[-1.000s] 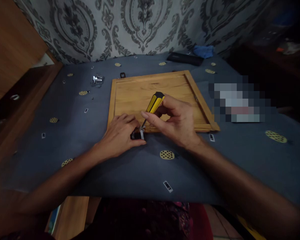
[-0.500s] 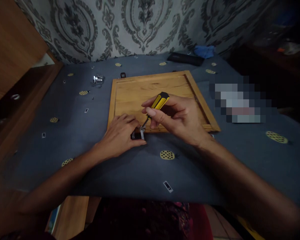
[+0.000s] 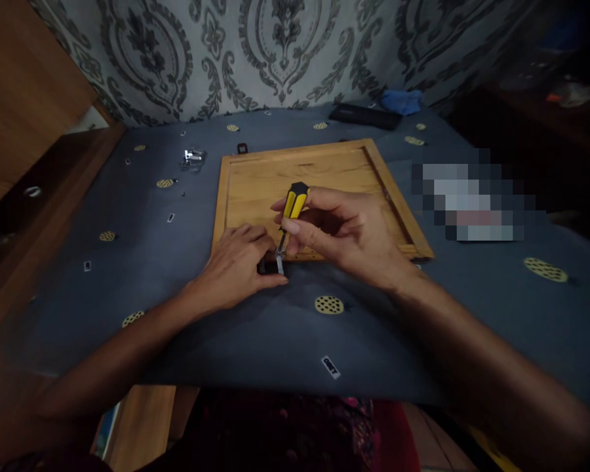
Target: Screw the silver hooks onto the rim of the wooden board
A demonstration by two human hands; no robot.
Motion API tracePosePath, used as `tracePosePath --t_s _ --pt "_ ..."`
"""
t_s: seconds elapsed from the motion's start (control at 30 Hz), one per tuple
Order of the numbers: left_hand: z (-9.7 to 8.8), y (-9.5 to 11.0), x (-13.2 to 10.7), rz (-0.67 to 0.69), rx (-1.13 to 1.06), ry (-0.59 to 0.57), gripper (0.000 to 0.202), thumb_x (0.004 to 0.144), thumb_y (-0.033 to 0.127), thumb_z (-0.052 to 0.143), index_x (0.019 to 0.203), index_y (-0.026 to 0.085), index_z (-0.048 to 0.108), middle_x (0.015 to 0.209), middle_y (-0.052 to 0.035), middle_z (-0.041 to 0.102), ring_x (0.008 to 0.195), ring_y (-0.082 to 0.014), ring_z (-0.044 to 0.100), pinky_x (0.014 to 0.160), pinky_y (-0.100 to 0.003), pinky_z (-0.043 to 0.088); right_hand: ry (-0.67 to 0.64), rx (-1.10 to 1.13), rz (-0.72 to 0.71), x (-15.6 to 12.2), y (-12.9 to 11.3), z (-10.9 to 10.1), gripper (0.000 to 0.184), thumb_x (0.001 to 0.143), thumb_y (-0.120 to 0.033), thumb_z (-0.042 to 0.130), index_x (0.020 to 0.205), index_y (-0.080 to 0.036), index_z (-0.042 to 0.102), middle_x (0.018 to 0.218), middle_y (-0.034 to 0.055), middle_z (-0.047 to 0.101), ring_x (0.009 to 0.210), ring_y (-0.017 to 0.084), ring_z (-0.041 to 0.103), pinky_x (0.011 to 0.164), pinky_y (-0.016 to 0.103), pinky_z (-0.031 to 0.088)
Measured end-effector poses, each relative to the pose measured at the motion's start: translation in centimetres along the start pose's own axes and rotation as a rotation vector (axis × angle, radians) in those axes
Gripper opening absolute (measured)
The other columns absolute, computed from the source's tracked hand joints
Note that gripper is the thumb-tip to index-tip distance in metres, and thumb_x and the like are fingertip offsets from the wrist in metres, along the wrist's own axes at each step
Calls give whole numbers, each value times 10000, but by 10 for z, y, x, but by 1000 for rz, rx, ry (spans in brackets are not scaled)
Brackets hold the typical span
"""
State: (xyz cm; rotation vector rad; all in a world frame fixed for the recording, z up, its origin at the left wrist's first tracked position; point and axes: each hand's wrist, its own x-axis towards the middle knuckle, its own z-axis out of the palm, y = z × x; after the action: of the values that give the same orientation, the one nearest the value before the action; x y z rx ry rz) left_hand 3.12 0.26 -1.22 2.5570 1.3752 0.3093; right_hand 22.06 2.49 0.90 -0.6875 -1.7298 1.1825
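Note:
My right hand (image 3: 349, 233) pinches a yellow-and-black screwdriver (image 3: 295, 202) between thumb and fingers. Its shaft points down, nearly upright, with the tip on a small metal latch (image 3: 280, 264) at the near edge of a framed wooden board (image 3: 265, 177). My left hand (image 3: 238, 262) lies over the board's near left corner, thumb and fingers closed around the latch. Part of the latch is hidden by those fingers. Whether a screw sits under the tip is too small to tell.
Several shiny metal hardware pieces (image 3: 193, 157) lie on the patterned blue tablecloth (image 3: 201, 354) left of the board. Behind it are a small dark ring-shaped piece (image 3: 242, 149), a black case (image 3: 366, 117) and a blue cloth (image 3: 402, 101). A blurred-out item (image 3: 472, 203) lies right.
The screwdriver's handle has swung left to a more upright angle, and my right hand has shifted slightly left with it. My left hand stays in place at the latch.

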Motion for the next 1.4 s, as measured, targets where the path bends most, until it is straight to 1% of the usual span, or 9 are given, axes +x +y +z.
tracePosePath --t_s 0.1,0.27,0.37,0.5,0.7,0.8,0.97,1.2,1.4 --pt "-1 0 0 -10 0 -11 351 812 460 782 998 185 667 1123 -82 661 1090 -304 593 953 -465 470 2 -44 -30 0 3 -2 258 832 -450 759 865 -204 692 691 -25 659 568 122 644 527 255 517" --pt "0 0 0 -12 -6 -3 371 817 475 771 1034 196 657 1118 -75 667 1065 -299 595 913 -446 476 167 -175 -102 0 11 5 375 739 -478 834 712 -224 560 616 -56 557 476 94 537 417 250 430" --pt "-1 0 0 -3 5 -11 358 821 474 768 997 182 659 1085 -76 661 1053 -293 593 908 -434 472 244 -195 -137 -1 9 8 387 758 -493 815 706 -234 532 643 -46 530 500 101 546 431 263 451" --pt "-3 1 1 -3 29 -14 379 802 498 783 944 166 668 983 -66 641 992 -283 597 860 -413 469 394 -230 -169 -2 0 7 328 816 -494 761 759 -243 559 716 -23 557 544 112 576 464 275 477" --pt "-3 1 0 -6 16 -5 363 803 485 787 941 170 670 973 -57 632 980 -275 588 847 -396 457 322 -220 -173 0 3 2 351 790 -483 792 734 -236 548 697 -33 536 530 97 546 459 269 462" --pt "-2 1 0 -10 17 -2 360 809 495 777 953 183 667 1020 -61 644 1001 -276 586 864 -400 458 294 -218 -154 0 7 3 367 792 -487 787 716 -236 531 694 -32 525 540 102 539 458 269 471" --pt "-1 0 0 -5 12 -13 370 823 493 764 986 176 667 1101 -82 653 1045 -292 587 904 -435 464 280 -220 -179 1 11 5 389 791 -492 787 693 -239 509 672 -29 510 541 109 527 454 273 467" --pt "0 0 -1 -6 -4 -8 364 833 475 758 1026 181 665 1122 -86 657 1084 -303 583 954 -464 455 248 -266 -170 0 15 4 378 793 -498 783 701 -245 518 668 -27 526 545 120 529 460 284 457" --pt "-1 0 0 3 -10 -6 348 820 454 776 1004 180 665 1136 -91 657 1129 -313 580 977 -465 454 192 -259 -153 0 11 0 361 762 -479 817 727 -231 557 654 -41 532 540 111 536 485 276 445"
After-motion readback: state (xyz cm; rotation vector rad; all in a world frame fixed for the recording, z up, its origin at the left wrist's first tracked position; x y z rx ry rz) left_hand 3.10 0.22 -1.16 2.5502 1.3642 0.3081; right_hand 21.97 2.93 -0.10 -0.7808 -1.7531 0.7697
